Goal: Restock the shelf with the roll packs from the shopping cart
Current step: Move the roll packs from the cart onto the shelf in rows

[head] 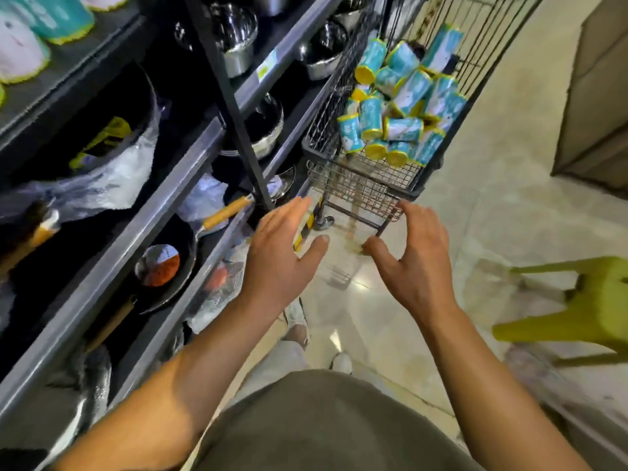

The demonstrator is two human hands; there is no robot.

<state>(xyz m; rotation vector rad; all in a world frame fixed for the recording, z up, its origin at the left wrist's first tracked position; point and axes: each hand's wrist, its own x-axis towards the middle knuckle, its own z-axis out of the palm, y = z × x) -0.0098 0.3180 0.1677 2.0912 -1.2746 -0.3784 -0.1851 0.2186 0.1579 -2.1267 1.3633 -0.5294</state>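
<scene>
Both empty, the left hand [285, 246] and right hand [413, 253] spread below the shopping cart [367, 185], whose teal roll packs [401, 107] look light, soft, best gripped mid-wrapper.

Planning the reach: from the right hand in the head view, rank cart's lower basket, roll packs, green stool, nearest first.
From the right hand:
1. Cart's lower basket, just above the fingertips.
2. Green stool, to its right.
3. Roll packs, piled up in the cart.
</scene>
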